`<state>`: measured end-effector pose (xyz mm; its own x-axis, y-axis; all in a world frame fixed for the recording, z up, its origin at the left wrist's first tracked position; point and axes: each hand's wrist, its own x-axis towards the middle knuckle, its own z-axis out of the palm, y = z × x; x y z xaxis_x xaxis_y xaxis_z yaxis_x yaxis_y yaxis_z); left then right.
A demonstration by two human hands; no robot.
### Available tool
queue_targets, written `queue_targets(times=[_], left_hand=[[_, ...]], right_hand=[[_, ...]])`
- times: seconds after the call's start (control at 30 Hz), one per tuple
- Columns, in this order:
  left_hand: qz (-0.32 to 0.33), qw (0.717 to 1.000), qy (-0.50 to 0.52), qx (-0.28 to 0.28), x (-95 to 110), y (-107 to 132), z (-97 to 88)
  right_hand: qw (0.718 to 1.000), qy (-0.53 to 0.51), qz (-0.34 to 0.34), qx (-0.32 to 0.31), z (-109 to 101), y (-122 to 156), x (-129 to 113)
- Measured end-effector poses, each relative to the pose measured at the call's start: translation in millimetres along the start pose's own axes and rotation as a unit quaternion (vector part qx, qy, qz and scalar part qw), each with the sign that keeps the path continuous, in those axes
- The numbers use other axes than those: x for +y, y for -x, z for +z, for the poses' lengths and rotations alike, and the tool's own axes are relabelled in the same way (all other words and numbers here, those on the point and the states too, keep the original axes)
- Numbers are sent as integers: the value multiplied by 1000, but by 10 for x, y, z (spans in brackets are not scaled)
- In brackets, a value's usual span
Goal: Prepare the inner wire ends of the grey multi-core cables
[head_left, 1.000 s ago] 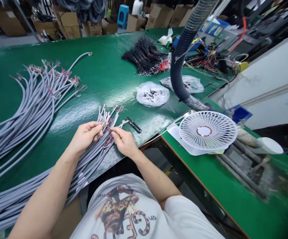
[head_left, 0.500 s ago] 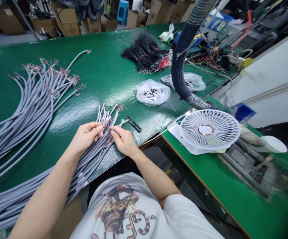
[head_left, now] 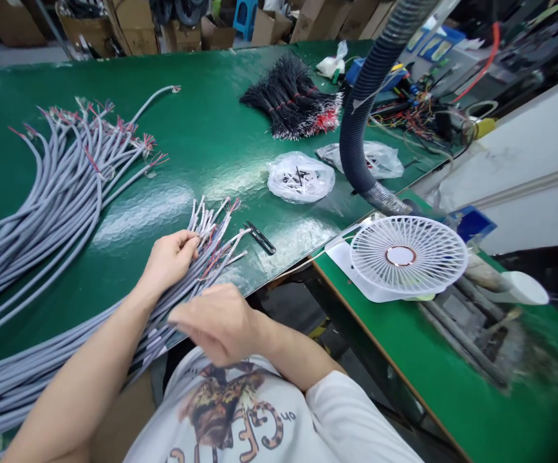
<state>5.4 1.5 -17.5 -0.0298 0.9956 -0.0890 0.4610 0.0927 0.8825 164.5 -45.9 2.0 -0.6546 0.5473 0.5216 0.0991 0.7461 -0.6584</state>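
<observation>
Near the table's front edge lies a bundle of grey cables with stripped ends, their white, red and blue inner wires bared. My left hand is closed in a pinch on one cable at the stripped end, with the fingertips hiding the exact spot. Close to my chest, in front of the bundle, hovers my right hand; motion smears its fingers, and whether it holds anything is not visible. Just beyond the cable ends, small black-handled snips rest on the green table.
A second bundle of grey cables spreads over the left. Farther back are tied black wires and a plastic bag of small black pieces. A ribbed hose hangs at the right, above a white fan.
My right hand has left the cable end beside my left hand and moved down toward my chest. My left hand stays at the bundle. The view has shifted slightly.
</observation>
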Motion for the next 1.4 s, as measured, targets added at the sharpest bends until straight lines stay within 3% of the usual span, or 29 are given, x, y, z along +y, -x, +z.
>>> queue_targets(times=[0.07, 0.23, 0.33, 0.53, 1.23, 1.4], left_hand=[[-29, 997, 72, -14, 15, -10, -14], [-81, 960, 259, -60, 125, 8, -113], [-95, 947, 298, -79, 127, 12, -156], [-104, 935, 327, -92, 88, -2, -175], [-87, 941, 304, -123, 78, -2, -139], [-86, 949, 279, -121, 84, 9, -79]], right_hand=[[1000, -5, 4, 14, -25, -26, -36], [968, 22, 227, 107, -41, 16, 345], [956, 28, 272, 107, -10, 72, 537], [956, 23, 274, 105, 29, 44, 579], [956, -32, 258, 137, 39, -16, 595], [965, -9, 213, 151, 47, -64, 543]])
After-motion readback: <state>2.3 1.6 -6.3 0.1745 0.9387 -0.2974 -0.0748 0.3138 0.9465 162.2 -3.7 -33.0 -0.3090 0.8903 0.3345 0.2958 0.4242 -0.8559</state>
